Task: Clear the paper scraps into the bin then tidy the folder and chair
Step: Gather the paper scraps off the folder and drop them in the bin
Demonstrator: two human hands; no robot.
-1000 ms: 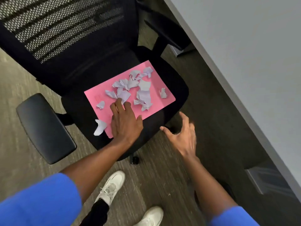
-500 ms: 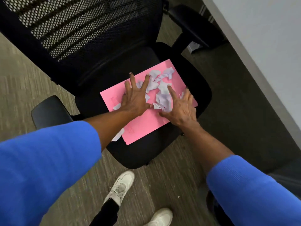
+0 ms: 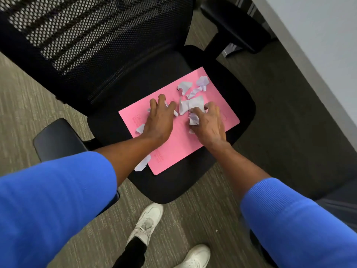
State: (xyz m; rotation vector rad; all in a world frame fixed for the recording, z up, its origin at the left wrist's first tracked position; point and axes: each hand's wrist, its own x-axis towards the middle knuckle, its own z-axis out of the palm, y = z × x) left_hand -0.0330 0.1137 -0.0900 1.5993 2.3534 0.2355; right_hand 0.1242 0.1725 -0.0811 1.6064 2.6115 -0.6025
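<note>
A pink folder (image 3: 173, 149) lies flat on the seat of a black mesh office chair (image 3: 185, 182). Several pale torn paper scraps (image 3: 190, 105) are strewn over the folder's far half, and one scrap (image 3: 143, 163) lies on the seat by the folder's left edge. My left hand (image 3: 160, 120) rests palm down on the folder with fingers spread over some scraps. My right hand (image 3: 209, 122) is beside it, fingers curled around a bunch of scraps. No bin is visible.
The chair's mesh back (image 3: 87, 35) stands at the far side, with its armrests at the left (image 3: 58, 140) and upper right (image 3: 235, 24). A grey desk edge (image 3: 313, 55) runs along the right. My white shoes (image 3: 148, 221) stand on the carpet below the seat.
Both hands have moved onto the folder from in front of the seat. The scraps have been drawn together towards the middle, and my right hand has closed on some.
</note>
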